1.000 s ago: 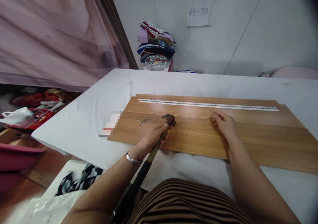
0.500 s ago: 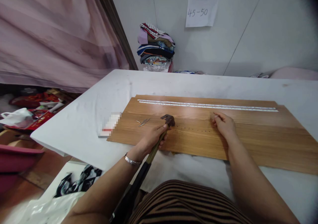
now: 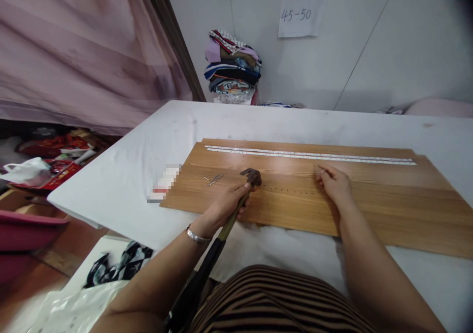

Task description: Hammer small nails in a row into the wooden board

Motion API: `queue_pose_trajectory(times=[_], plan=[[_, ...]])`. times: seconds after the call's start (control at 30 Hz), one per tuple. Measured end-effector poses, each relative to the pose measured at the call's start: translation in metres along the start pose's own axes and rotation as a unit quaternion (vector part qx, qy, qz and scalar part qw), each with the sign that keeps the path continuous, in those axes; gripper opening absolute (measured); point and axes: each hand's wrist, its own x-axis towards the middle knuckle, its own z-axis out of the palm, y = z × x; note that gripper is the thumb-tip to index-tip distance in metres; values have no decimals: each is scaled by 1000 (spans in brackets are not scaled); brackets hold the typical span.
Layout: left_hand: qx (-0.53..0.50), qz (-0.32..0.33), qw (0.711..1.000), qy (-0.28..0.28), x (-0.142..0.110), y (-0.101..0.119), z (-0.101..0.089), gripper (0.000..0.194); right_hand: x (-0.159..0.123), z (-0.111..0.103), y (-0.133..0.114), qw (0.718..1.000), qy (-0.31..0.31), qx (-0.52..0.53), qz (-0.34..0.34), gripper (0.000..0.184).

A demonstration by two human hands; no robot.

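Claw hammer, one: slanted, its head over the wooden board; my left hand is wrapped around it just below the head, I judge for short control. Right hand: fingers curled together at the board, perhaps steadying it; whether they pinch anything, I cannot tell. Between hands: row of dark dots. Leftward: loose nails, seemingly kept within reach. Beyond: two pale strips, parallel, presumably set aside.
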Motion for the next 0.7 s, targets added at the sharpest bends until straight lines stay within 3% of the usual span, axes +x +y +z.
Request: queue_pose_trajectory(times=[0.4, 0.7], plan=[[-8, 14, 1000, -6, 2, -3, -2, 54, -3, -2, -12, 999, 9, 28, 29, 50], [-6, 14, 1000, 2, 0, -1, -2, 50, -2, -1, -10, 999, 7, 35, 37, 52]])
